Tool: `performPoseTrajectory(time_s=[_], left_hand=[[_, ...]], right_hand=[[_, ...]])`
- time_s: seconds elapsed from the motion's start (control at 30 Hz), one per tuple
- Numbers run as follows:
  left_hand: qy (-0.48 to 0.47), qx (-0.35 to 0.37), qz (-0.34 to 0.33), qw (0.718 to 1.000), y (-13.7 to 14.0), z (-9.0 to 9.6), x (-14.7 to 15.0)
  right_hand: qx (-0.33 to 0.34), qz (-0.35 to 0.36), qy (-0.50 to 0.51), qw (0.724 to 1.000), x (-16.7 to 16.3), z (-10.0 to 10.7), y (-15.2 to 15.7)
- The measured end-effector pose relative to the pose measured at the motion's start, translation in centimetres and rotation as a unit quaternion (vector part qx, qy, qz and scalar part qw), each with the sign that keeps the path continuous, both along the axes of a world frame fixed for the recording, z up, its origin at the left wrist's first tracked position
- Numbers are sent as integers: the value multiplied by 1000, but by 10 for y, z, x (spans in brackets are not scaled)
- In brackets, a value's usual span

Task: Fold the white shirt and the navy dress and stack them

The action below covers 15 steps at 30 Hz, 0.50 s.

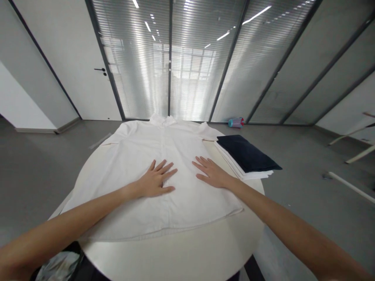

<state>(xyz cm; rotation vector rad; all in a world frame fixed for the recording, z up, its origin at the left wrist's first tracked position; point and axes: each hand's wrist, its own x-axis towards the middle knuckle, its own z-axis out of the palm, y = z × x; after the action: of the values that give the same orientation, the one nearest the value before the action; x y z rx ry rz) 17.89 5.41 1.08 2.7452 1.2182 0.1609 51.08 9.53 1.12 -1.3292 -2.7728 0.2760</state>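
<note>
A white shirt (140, 156) lies spread out front side up, its collar (162, 120) at the far end and its hem toward me. My left hand (156, 179) rests flat on the middle of the shirt with its fingers spread. To the right, my right hand (212, 172) also lies on the fabric, palm down and fingers apart. Neither hand grips the cloth. Small wrinkles run across the shirt, and part of its left side hangs past the table edge.
The round white table (175, 257) bears the shirt. At its right edge sits a folded dark navy garment (247, 153) on folded white cloth (258, 175). A blue and red object (236, 122) is on the floor by the glass partition. White furniture legs (351, 186) stand at right.
</note>
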Motion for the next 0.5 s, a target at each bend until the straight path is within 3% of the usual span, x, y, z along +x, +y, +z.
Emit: performPoseTrajectory(time_s=[0.27,0.5], left_hand=[[13,-44,-92,995,-50,13,-26],[21,-44,-90,995,-65,15,-30]], right_hand=[[6,-8,-17,1000,51,3,-72],[-3,-36,-37,999,80,3,-108]])
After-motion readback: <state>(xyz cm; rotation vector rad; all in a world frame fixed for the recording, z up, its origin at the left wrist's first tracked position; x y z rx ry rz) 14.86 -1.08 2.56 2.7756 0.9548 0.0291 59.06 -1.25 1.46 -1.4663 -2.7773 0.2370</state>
